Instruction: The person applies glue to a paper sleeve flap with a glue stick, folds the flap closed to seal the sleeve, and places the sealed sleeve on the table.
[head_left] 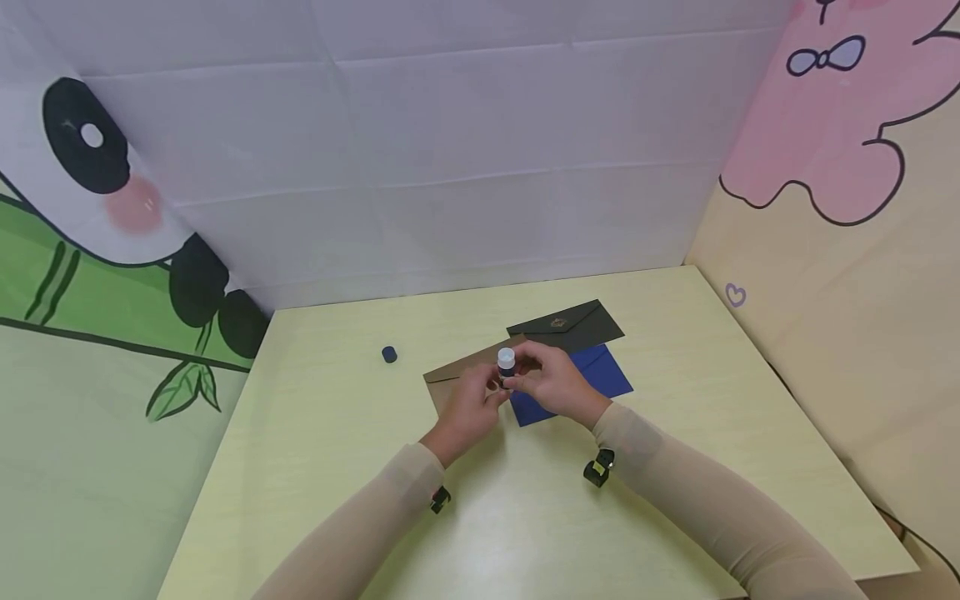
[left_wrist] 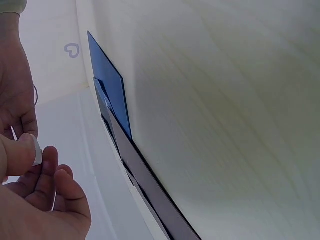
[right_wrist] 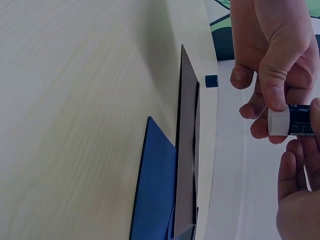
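A glue stick [head_left: 506, 360] with a dark label stands upright between both hands, its white end up and uncapped. Its lower white base [right_wrist: 278, 123] shows in the right wrist view, where the left thumb and fingers pinch it. My left hand [head_left: 468, 407] is on the near left side of the stick. From the right, my right hand [head_left: 558, 382] grips the labelled body with thumb and fingers. Beneath the hands lie a brown envelope [head_left: 455, 369] and a blue envelope [head_left: 609, 372]; the hands partly cover both.
A black envelope [head_left: 573, 323] with a gold emblem lies behind, overlapped by the other two. The small dark blue cap [head_left: 389, 354] is on the pale table [head_left: 315, 433], left of the envelopes. Cloth walls [head_left: 450, 225] border the table's back and sides.
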